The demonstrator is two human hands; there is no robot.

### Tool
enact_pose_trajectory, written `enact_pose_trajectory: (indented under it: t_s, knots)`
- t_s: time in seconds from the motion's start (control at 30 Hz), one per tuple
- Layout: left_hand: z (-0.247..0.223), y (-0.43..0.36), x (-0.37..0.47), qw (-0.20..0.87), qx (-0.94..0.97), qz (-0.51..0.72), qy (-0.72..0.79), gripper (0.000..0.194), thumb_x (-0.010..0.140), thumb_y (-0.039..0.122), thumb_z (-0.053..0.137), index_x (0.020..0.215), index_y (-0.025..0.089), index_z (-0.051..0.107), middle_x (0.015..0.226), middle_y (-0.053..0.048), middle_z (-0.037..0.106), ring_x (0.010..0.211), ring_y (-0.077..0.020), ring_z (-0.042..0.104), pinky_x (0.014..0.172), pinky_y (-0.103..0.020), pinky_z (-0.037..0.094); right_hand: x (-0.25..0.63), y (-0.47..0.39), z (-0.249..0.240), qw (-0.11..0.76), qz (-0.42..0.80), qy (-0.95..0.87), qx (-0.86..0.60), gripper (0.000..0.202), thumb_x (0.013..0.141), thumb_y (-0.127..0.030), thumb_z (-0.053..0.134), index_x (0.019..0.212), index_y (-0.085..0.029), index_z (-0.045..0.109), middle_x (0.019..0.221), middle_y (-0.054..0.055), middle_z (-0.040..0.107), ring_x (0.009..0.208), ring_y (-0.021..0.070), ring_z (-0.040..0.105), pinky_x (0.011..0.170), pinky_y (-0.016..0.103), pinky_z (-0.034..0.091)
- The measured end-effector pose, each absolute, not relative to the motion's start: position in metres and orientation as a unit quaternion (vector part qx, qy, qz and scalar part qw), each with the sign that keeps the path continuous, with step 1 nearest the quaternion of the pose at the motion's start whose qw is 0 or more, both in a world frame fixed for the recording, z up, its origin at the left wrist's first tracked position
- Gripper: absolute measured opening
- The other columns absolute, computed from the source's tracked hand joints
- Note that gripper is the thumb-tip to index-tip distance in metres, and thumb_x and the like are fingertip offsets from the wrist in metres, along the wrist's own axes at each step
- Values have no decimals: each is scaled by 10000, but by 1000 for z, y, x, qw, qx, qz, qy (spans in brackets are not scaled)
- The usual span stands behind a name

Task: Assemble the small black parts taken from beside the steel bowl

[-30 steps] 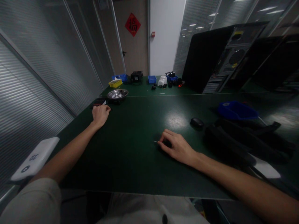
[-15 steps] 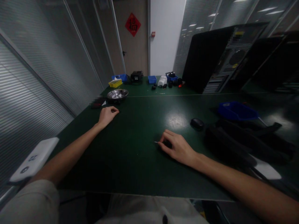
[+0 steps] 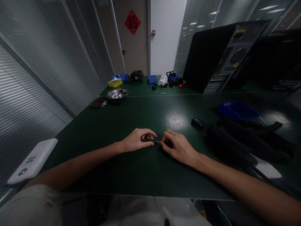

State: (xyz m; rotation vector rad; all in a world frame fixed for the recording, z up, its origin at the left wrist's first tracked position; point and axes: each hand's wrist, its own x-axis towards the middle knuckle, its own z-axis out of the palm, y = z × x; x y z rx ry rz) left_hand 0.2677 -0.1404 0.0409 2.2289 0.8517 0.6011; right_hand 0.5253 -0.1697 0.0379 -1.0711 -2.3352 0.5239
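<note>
Near the middle of the green table (image 3: 145,116), my left hand (image 3: 137,140) pinches a small dark piece (image 3: 153,141) between thumb and fingers. Its details are too small to make out. Just to the right, my right hand (image 3: 177,146) holds a thin, light, pin-like piece (image 3: 158,142) at its fingertips, pointing left. The two pieces meet or nearly meet between the hands; whether they touch cannot be made out.
A black mouse (image 3: 198,123) lies right of my right hand, with a black bag (image 3: 240,141) and blue tray (image 3: 238,110) beyond. A metal bowl (image 3: 117,94), yellow tray (image 3: 115,83) and small blue basket (image 3: 152,79) stand farther back. A computer case (image 3: 211,59) stands back right.
My left hand has moved from beside the metal bowl, right and nearer, to meet my right hand. A small dark piece now shows in it. My right hand has stayed nearly still.
</note>
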Motion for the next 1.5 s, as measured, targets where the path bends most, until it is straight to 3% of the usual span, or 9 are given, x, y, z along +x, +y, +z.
enact_pose_trajectory:
  t_s: [0.3,0.97,1.27,1.5]
  knots:
    - [41,-140,267,310,870,219,315,234,948,328,700,1138,204,759,1016,-70,688,839,-163,602,713,-272,447,527,-169,40,232,182,-862,-413,69,928,-236,651,895,-211,597,881,7,599,692,144,554,620,275,403]
    - [37,-135,266,335,860,219,317,254,927,365,736,1102,186,783,892,-41,650,735,-133,552,640,-248,404,526,-168,36,267,228,-857,-376,77,975,-237,620,906,-206,606,896,7,583,738,143,571,642,272,417]
    - [38,-136,267,327,868,219,303,255,938,348,725,1118,172,765,892,-34,639,748,-129,558,672,-245,421,513,-169,36,254,184,-877,-364,54,989,-239,600,948,-204,594,927,9,581,737,143,568,649,279,395]
    - [37,-136,266,334,866,223,297,267,938,343,727,1140,175,772,910,-38,661,770,-134,578,682,-246,428,513,-167,36,284,225,-864,-350,59,1002,-230,583,948,-206,589,937,16,577,748,143,567,650,269,422]
